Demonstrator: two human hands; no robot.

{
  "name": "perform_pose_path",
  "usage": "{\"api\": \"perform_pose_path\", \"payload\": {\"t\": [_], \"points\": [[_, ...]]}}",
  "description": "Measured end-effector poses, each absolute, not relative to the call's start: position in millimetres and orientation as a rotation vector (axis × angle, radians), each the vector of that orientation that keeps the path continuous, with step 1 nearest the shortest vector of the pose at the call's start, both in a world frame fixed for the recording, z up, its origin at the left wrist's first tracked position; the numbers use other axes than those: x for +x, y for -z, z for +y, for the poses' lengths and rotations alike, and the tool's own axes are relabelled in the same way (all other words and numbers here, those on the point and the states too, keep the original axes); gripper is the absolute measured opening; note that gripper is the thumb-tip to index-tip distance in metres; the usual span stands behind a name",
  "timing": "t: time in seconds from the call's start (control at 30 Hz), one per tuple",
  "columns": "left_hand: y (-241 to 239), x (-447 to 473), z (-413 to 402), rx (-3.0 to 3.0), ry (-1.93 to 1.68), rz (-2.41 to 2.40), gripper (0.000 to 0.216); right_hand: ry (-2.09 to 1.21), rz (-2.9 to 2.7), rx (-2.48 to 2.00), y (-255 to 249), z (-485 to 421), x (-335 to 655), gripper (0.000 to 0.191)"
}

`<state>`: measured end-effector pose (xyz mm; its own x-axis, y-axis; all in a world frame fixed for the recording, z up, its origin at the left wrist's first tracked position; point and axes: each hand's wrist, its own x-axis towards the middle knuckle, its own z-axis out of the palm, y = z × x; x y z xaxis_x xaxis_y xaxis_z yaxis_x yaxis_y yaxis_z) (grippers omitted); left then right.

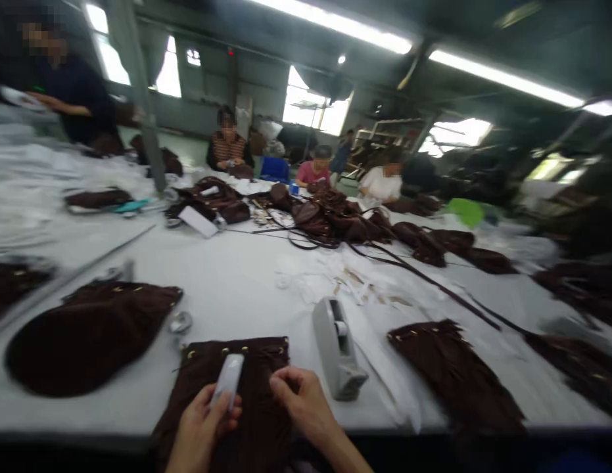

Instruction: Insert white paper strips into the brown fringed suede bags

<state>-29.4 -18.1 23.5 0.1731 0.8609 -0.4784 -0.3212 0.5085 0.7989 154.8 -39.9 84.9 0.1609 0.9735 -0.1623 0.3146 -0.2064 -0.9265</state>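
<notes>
Pinched in left hand (200, 430): white bar (228, 378), long axis pointing away, over brown pouch (259, 420) at near worktop (236, 289) edge. Right hand (306, 402) just beside, fingertips pressed together.

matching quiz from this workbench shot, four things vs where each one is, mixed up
Things
1. small pale grey oblong piece
2. grey plastic tape dispenser
3. dark brown fabric pouch with brass eyelets
4. bright green item

Places
a. far right side of the white table
b. under the left hand and right hand, at the near edge
c. held in the left hand
d. just right of the right hand

Pairs: 1-c, 2-d, 3-b, 4-a
</notes>
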Motion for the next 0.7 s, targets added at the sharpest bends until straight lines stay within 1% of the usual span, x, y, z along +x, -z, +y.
{"api": "perform_pose_path", "payload": {"t": [0.13,0.2,0.53,0.7], "points": [[-29,-28,-9,0.748,-0.972,1.047,0.041,-1.261,-1.471,-1.498,-94,-8,131,0.022],[-30,-27,-8,0.809,-0.979,1.034,0.038,-1.301,-1.557,-1.452,-93,1,124,0.023],[-29,-31,-9,0.965,-0.956,1.097,0.039,-1.208,-1.865,-1.576,-83,20,121,0.023],[-31,-36,-11,1.039,-0.872,1.117,0.040,-1.228,-1.827,-1.689,-86,20,119,0.022]]}}
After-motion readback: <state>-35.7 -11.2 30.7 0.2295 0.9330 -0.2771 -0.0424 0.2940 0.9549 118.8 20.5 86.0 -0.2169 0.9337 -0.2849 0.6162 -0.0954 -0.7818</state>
